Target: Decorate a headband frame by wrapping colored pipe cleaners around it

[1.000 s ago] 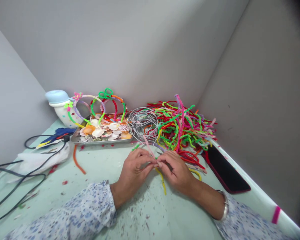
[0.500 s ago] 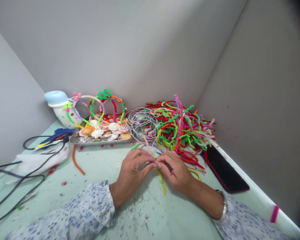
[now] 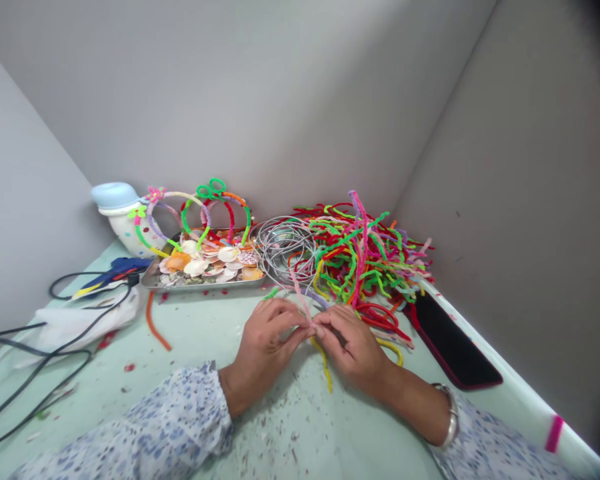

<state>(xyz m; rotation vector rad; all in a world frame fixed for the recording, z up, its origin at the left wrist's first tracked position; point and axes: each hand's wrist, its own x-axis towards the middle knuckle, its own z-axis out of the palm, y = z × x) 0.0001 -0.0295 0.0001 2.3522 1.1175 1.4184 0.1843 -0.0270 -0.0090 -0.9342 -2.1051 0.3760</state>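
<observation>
1. Light is soft and moderate; the left wall (image 3: 20, 160) looks paler, the right wall (image 3: 520, 200) dimmer.
2. A faint diagonal shadow crosses the far wall (image 3: 260, 100).
3. Black blur darkens the right edge.
4. The pink pipe cleaner (image 3: 301, 297) looks slightly soft.

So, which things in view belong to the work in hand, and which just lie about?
In the work:
pink fuzzy strand, held between left hand and right hand;
probably the pile of fuzzy strands.

Apparently lying about:
black cable;
black flat object;
white bottle.
</observation>
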